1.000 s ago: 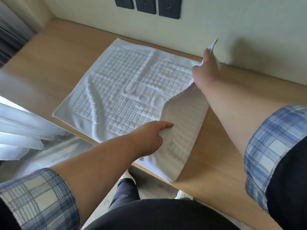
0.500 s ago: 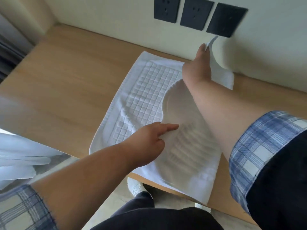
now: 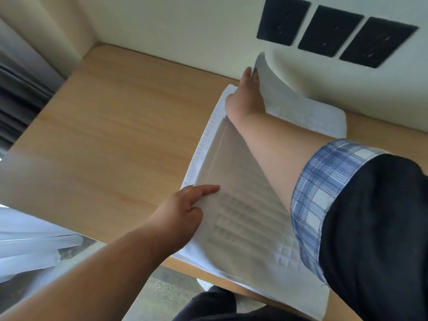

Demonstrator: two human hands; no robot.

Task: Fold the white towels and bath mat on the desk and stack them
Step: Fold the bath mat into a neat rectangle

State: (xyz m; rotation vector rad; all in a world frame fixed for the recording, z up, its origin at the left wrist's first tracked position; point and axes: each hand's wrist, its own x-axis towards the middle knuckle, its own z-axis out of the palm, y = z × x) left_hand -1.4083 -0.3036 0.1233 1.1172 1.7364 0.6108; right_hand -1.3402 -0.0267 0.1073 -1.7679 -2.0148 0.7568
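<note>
Head view: bath mat (image 3: 243, 216) on worktop (image 3: 115, 135), mid first fold, layer not yet flat. Left hand (image 3: 183, 205) fingers (image 3: 208, 188) pinch near edge; right hand (image 3: 245, 98) fingers (image 3: 249, 74) pinch raised far corner. Stacking not yet begun.

head cam | faces forward-down, tilted | close above desk (image 3: 115, 135) | single view

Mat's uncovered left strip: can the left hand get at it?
Probably yes: the strip lies bare beside the left hand, nothing between, though that hand pinches the folded flap and would have to let go.
</note>
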